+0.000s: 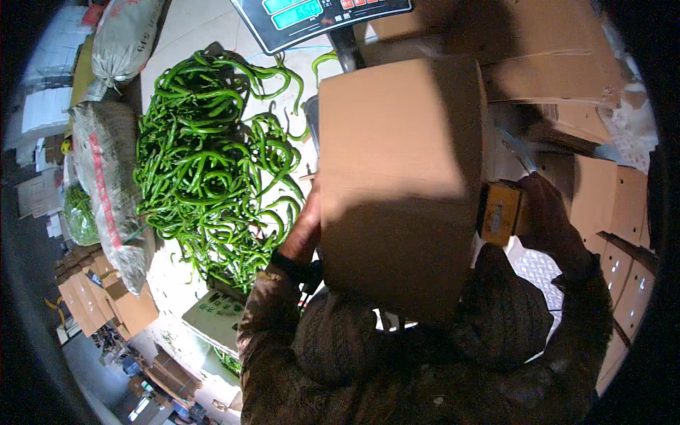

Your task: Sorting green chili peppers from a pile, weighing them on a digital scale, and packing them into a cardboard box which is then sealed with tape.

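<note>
A large brown cardboard box (397, 170) stands in front of me, its smooth face half in shadow. My left hand (304, 232) holds the box at its left side, with the fingers partly hidden by the edge. Right of the box is my right hand (551, 212), closed at the edge of a small yellow-brown block-shaped thing (501, 214) with dark print, perhaps a roll of tape. A pale blue strip (519, 151) shows just beyond those fingers. Close to my left hand lies a big heap of long green chili peppers (205, 156) on a white surface.
A scale with a lit display (297, 15) stands beyond the box. Stuffed woven sacks (106, 177) line the left side. Flattened cardboard (545, 57) and more boxes (627, 234) fill the right. A flat pale green box (214, 316) sits at the near end of the peppers.
</note>
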A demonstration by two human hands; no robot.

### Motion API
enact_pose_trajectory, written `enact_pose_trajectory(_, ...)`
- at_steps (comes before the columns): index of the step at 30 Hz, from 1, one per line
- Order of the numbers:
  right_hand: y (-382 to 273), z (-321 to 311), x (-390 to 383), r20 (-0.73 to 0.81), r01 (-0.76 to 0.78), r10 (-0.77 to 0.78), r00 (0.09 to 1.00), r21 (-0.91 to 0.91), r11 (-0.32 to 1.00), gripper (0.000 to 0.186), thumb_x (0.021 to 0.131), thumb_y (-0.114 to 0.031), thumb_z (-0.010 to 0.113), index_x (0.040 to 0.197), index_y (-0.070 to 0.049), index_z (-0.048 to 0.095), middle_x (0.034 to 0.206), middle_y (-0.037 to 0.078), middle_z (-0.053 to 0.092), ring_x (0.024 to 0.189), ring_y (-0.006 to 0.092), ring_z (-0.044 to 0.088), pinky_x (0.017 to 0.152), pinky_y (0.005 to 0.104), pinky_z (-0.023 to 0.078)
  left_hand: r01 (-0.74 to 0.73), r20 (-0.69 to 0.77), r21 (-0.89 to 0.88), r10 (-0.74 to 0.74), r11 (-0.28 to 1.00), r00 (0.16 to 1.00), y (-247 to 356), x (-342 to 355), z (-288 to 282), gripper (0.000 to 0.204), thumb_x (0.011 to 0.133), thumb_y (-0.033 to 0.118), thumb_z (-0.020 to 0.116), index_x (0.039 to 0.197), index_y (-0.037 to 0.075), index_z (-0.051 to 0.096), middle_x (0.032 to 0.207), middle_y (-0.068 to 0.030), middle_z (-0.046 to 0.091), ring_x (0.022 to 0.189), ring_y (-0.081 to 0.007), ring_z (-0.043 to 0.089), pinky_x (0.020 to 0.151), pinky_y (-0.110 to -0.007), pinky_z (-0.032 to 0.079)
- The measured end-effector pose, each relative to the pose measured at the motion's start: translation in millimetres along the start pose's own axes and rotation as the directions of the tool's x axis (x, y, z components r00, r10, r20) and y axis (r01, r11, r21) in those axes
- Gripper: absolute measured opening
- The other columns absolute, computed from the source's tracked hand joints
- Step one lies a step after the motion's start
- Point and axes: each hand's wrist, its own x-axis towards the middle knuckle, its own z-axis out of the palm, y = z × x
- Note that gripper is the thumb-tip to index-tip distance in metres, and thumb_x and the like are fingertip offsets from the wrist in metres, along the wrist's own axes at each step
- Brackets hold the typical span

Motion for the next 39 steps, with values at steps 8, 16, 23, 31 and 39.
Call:
enact_pose_trajectory(8,-130,-66,69,0.185,0.067,-0.049,0.982,-0.092,0.994,0.057,0.059,-0.019,0.078,0.106,-0.002,0.052,0.092,0.019,0.057,0.086,0.0383,0.059,0.068,0.0476,0.050,-0.277,0.008,0.339,0.292,0.899,0.956,53,-35,5,0.073,0.097,0.060,0.038,0.135,-0.002,0.047,0.133,-0.0171,0.053,0.121,-0.0268,0.050,0.103,-0.034,0.038)
enact_pose_trajectory(16,-212,-31,94,-0.416,-0.103,0.002,0.910,-0.221,0.970,0.067,0.063,-0.023,0.071,0.126,-0.016,0.050,0.093,0.005,0.060,0.091,0.0204,0.053,0.089,0.0368,0.037,-0.584,0.410,0.807,0.626,0.090,0.663,106,-96,79,0.062,0.098,0.051,0.040,0.137,0.003,0.045,0.130,-0.0236,0.054,0.116,-0.0297,0.058,0.096,-0.034,0.045)
enact_pose_trajectory(23,-169,25,87,-0.746,0.152,-0.114,0.656,-0.018,0.988,0.073,0.060,-0.015,0.073,0.130,-0.011,0.050,0.094,0.014,0.059,0.099,0.0285,0.056,0.089,0.0435,0.041,-0.109,0.015,0.986,0.595,0.122,0.803,113,-96,86,0.058,0.101,0.051,0.032,0.125,0.006,0.060,0.100,-0.0286,0.065,0.098,-0.0431,0.063,0.086,-0.046,0.050)
enact_pose_trajectory(31,-52,1,38,-0.132,0.118,-0.096,0.987,0.172,0.978,0.057,0.063,-0.020,0.082,0.108,-0.002,0.050,0.095,0.019,0.058,0.088,0.0415,0.060,0.074,0.0456,0.050,-0.158,-0.015,0.960,0.606,0.231,0.795,119,-91,49,0.062,0.100,0.053,0.035,0.125,0.002,0.059,0.106,-0.0241,0.067,0.101,-0.0312,0.066,0.088,-0.037,0.049)
enact_pose_trajectory(39,40,102,6,0.003,-0.109,0.109,0.994,0.119,0.987,0.055,0.070,-0.031,0.077,0.110,-0.001,0.054,0.103,0.020,0.064,0.100,0.0373,0.062,0.084,0.0456,0.053,-0.152,-0.061,0.939,0.584,0.308,0.809,120,-78,30,0.071,0.097,0.060,0.036,0.118,-0.003,0.060,0.065,-0.0105,0.051,0.065,-0.0155,0.044,0.062,-0.035,0.043)
